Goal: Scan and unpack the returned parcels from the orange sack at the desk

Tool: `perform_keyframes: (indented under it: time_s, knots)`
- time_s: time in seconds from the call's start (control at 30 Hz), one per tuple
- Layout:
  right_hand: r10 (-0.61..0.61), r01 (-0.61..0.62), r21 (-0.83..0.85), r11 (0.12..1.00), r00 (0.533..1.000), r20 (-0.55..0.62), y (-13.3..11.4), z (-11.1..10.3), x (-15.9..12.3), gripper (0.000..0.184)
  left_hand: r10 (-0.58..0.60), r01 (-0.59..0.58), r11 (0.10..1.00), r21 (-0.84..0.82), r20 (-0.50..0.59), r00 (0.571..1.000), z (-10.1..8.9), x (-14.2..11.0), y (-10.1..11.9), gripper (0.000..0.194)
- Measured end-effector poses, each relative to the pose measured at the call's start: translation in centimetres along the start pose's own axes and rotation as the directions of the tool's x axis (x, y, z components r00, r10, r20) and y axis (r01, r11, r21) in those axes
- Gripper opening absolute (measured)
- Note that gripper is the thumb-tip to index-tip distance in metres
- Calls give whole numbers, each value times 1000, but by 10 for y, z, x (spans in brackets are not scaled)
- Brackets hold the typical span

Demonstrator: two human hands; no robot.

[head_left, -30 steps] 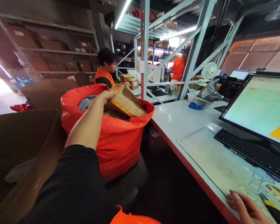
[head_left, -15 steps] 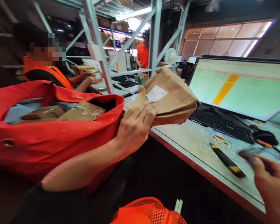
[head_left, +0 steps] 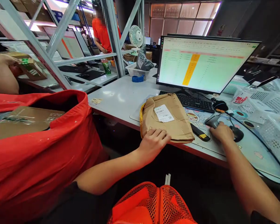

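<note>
A brown paper parcel (head_left: 170, 123) with a white barcode label (head_left: 163, 113) lies flat on the desk mat. My left hand (head_left: 153, 142) rests on its near edge, fingers curled over it. My right hand (head_left: 221, 132) is closed around the handle of a grey barcode scanner (head_left: 212, 119) on the desk, right of the parcel. A black and yellow utility knife (head_left: 200, 132) lies between parcel and scanner.
A big red sack (head_left: 49, 155) with more cardboard parcels stands at my left. Monitor (head_left: 204, 63), keyboard (head_left: 193, 102) and mouse (head_left: 220, 105) sit behind the parcel. White baskets (head_left: 268, 105) are at right. Another person's hand (head_left: 1, 74) and a person in orange (head_left: 102, 29) work beyond the metal rack.
My left hand carried the brown parcel out of the red sack and set it down on the desk. My right hand moved to the scanner and closed on it.
</note>
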State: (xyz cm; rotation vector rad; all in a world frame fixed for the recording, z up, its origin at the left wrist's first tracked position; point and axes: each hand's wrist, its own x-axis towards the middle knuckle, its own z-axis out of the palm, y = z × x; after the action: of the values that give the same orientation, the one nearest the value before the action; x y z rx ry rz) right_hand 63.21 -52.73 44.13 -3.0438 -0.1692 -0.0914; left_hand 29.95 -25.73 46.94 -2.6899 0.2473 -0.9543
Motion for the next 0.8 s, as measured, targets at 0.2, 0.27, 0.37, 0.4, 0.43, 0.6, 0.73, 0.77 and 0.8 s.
perform_keyframes:
  time_s: [0.2, 0.27, 0.37, 0.4, 0.43, 0.6, 0.73, 0.77, 0.8]
  knots:
    - [-75, 68, 102, 992, 995, 70, -20, -82, 13, 35, -32, 31, 999, -22, -30, 999, 3, -4, 2, 10]
    - [-202, 154, 285, 946, 968, 146, -34, -128, 0, 31, -30, 29, 999, -31, -19, 999, 5, -4, 2, 10]
    - [-368, 239, 398, 886, 884, 287, -74, -187, -27, 46, -29, 29, 999, -37, 7, 1000, 5, -4, 2, 10]
    - [-417, 283, 389, 877, 850, 322, -92, -200, -36, 49, -29, 30, 999, -39, 19, 999, 4, -4, 2, 10]
    - [-467, 336, 374, 864, 813, 347, -111, -208, -43, 50, -31, 32, 999, -41, 31, 999, 3, -3, 2, 10]
    - [-587, 512, 287, 809, 727, 356, -177, -207, -63, 44, -43, 47, 998, -52, 80, 996, -2, -3, 3, 14]
    - [-604, 507, 347, 789, 745, 284, -159, -190, -55, 38, -63, 67, 996, -60, 64, 996, -3, -6, 4, 14]
    - [-587, 491, 355, 796, 768, 255, -146, -185, -50, 36, -66, 69, 995, -66, 48, 997, -2, -7, 4, 13]
    - [-565, 474, 356, 805, 796, 218, -131, -179, -43, 35, -69, 71, 995, -73, 30, 997, -2, -8, 3, 13]
